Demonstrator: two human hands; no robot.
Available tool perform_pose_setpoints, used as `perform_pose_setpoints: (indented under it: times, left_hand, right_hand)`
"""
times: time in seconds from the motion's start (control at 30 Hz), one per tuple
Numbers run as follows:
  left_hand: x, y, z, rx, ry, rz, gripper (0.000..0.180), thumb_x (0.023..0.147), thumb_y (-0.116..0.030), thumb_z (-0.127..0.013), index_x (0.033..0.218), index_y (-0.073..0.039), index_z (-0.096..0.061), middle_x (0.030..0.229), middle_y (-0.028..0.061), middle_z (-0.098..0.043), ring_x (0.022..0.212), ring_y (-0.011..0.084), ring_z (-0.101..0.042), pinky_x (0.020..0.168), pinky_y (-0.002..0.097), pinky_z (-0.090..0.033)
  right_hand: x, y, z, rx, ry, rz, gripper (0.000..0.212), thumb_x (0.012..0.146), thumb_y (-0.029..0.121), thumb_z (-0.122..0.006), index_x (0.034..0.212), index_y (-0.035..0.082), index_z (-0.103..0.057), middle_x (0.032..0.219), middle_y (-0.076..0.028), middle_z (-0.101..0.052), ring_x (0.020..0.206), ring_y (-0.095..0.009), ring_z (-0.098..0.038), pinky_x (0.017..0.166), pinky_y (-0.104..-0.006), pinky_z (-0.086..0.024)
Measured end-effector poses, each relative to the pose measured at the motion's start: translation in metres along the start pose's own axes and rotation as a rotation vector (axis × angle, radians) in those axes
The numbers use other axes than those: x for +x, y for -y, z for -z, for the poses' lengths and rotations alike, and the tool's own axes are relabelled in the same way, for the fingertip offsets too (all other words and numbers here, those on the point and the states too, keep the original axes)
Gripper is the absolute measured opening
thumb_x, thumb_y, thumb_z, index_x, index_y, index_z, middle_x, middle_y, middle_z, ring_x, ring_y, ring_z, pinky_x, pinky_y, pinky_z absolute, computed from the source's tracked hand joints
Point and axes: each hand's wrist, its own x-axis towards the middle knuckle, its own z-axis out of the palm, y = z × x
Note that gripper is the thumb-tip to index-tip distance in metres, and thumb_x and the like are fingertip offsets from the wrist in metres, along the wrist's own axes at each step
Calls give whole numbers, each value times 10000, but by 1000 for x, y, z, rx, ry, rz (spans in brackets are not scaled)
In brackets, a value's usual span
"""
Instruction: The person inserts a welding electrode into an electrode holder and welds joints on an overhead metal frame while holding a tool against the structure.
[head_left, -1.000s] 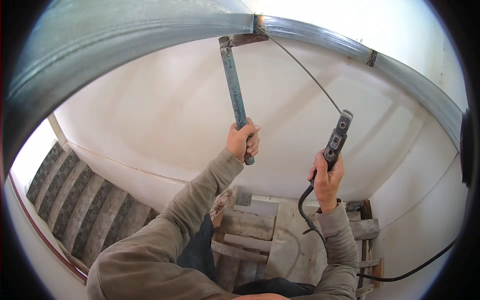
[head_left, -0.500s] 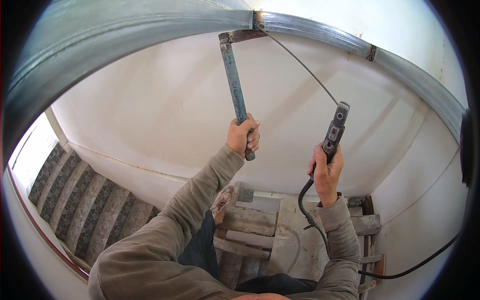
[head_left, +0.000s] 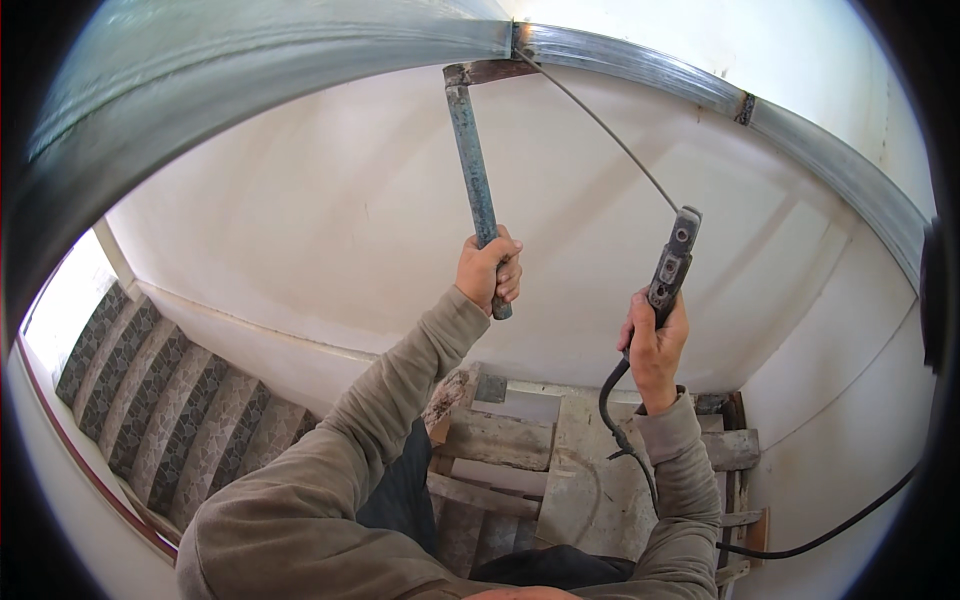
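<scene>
The left hand [head_left: 489, 272] clasps one blue-green, brown-headed metal tool [head_left: 473, 165]; the right hand [head_left: 655, 347] grips one long black holder [head_left: 675, 256], one thin grey rod [head_left: 602, 121] at its far end.

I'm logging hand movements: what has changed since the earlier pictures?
Very little: the right hand and its electrode holder sit slightly nearer the beam joint. Nothing was grasped or released. The left hand still grips the L-shaped tool; the rod still meets the joint.
</scene>
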Motion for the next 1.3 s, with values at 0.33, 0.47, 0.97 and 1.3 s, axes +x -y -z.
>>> perform_pose_setpoints:
  times: [0.33, 0.47, 0.97, 1.3]
  left_hand:
    - [1, -1, -3, 32, 2, 2, 317, 910, -147, -582, 670, -151, -376, 498, -23, -344, 349, 105, -325, 337, 294, -310]
    - [0, -2, -3, 32, -3, 7, 316, 909, -144, -583, 669, -152, -377, 499, -23, -345, 348, 105, -325, 336, 295, -312]
    - [-1, -5, -2, -4, 6, 21, 305, 890, -119, -610, 666, -128, -404, 490, -15, -355, 344, 114, -343, 337, 304, -333]
    - [-6, -10, -5, -26, -2, 53, 300, 896, -115, -607, 667, -128, -414, 493, -15, -353, 347, 116, -350, 341, 305, -337]
  right_hand:
    - [1, 1, 7, -581, -108, 430, 211, 952, 120, -662, 1026, -29, -532, 695, -112, -605, 553, -198, -590, 520, -329, -463]
    - [1, 2, 8, -585, -128, 446, 223, 947, 111, -669, 1042, -39, -534, 698, -123, -613, 539, -208, -585, 519, -329, -466]
    - [5, 2, 2, -462, -125, 400, 210, 951, 83, -650, 1057, -56, -533, 665, -96, -583, 524, -159, -528, 494, -309, -427]
    - [1, 1, 1, -439, -124, 348, 217, 951, 84, -650, 1073, -59, -543, 684, -92, -596, 545, -143, -535, 514, -304, -442]
